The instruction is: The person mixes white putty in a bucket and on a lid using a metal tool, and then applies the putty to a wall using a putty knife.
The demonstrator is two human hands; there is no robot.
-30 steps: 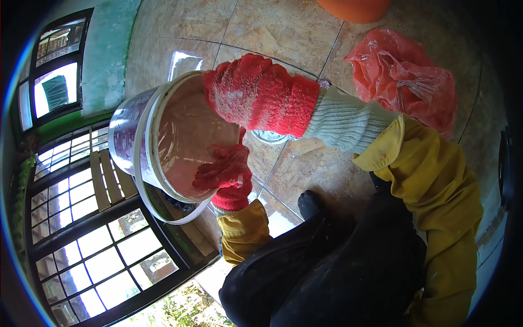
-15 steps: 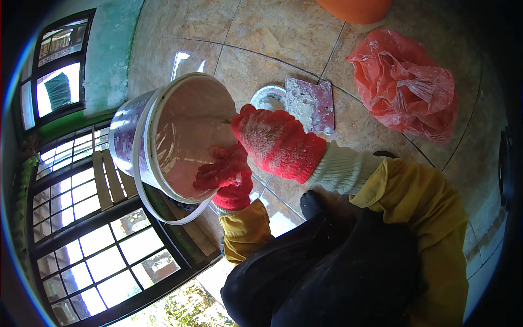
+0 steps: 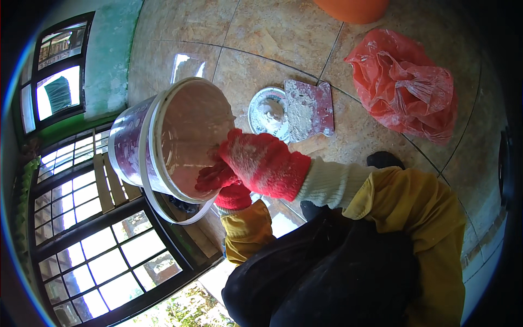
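Both my hands wear red knitted gloves dusted with pale powder. They meet in front of the mouth of a white-rimmed bucket [image 3: 126, 143], whose opening faces me and shows a pinkish inside. My right hand [image 3: 264, 163] lies over my left, its fingers curled in against it; whatever they may hold is hidden. Beneath it, my left hand [image 3: 220, 182] has its fingers partly stretched out toward the bucket's lower rim, with nothing visible in them. The bucket's white handle [image 3: 180, 222] hangs down along its near side.
Beyond my hands, a round lid [image 3: 267, 115] holding a white lump sits on the tiled floor beside a powder-caked flat plate [image 3: 309, 111]. A crumpled red plastic bag [image 3: 406, 87] lies to the right. An orange container [image 3: 354, 8] is at the top edge. Gridded windows [image 3: 109, 256] stand at left.
My right hand has moved left and down, over my left hand, uncovering more of the lid. The left fingers have drawn slightly together. The bucket has shifted slightly in view.
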